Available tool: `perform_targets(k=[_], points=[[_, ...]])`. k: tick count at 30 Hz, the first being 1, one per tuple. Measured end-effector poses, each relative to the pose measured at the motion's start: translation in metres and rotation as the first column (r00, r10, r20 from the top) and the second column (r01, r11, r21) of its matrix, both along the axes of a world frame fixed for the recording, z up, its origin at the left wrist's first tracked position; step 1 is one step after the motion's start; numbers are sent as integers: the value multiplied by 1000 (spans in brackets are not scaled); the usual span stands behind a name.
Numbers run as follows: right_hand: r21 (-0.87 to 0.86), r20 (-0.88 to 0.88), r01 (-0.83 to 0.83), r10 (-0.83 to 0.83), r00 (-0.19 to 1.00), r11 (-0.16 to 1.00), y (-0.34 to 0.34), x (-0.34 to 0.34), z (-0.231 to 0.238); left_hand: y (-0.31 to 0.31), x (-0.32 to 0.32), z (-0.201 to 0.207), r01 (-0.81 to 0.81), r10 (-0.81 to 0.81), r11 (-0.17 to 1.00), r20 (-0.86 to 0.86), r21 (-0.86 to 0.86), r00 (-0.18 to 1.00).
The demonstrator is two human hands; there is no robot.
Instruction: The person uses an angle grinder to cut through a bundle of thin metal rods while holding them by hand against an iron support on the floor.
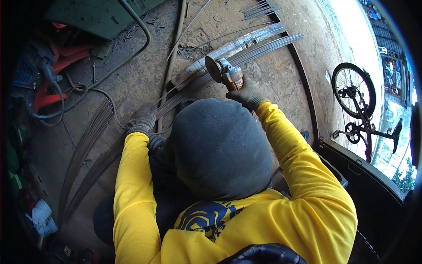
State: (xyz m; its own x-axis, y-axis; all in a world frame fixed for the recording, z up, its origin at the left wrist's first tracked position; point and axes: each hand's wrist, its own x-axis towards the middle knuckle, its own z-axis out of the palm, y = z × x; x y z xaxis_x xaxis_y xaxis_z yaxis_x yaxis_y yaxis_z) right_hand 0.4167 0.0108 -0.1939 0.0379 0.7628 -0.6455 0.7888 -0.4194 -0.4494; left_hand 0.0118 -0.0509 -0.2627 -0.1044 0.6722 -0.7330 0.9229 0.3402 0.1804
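In my gloved right hand [247, 93] is an angle grinder [231, 75], its round disc [214, 69] turned up beside a bundle of thin metal rods [263, 47]. The fingers are wrapped round the grinder's body. Farther left, my gloved left hand [143, 118] is closed on the near part of the rods [169, 105]; its fingertips are partly hidden. A metal bar [237, 45] lies alongside the bundle. The dark cap [220, 149] in the middle covers part of the floor between my yellow-sleeved arms.
More thin rods [85, 154] fan out on the floor at the left. A hose [118, 72] curves past a red and blue machine [33, 72]. A dark metal edge [303, 79] runs along the right, with a bicycle [358, 101] beyond it.
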Motion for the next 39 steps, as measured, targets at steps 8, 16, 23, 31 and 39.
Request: perform_targets(k=[8, 16, 23, 31, 39], points=[[31, 5, -33, 33, 999, 999, 0, -6, -4, 8, 8, 9, -26, 25, 999, -23, -38, 999], [39, -20, -43, 44, 999, 998, 0, -6, -13, 5, 4, 5, -35, 35, 999, -6, -20, 999], [12, -1, -60, 61, 998, 998, 1, -10, -13, 6, 5, 1, -23, 22, 998, -28, -62, 999], [-9, -3, -47, 47, 999, 999, 1, -15, 0, 5, 6, 3, -39, 38, 998, -29, -47, 999], [4, 29, -73, 73, 997, 997, 7, -19, 0, 7, 9, 3, -25, 23, 998, -33, -62, 999]])
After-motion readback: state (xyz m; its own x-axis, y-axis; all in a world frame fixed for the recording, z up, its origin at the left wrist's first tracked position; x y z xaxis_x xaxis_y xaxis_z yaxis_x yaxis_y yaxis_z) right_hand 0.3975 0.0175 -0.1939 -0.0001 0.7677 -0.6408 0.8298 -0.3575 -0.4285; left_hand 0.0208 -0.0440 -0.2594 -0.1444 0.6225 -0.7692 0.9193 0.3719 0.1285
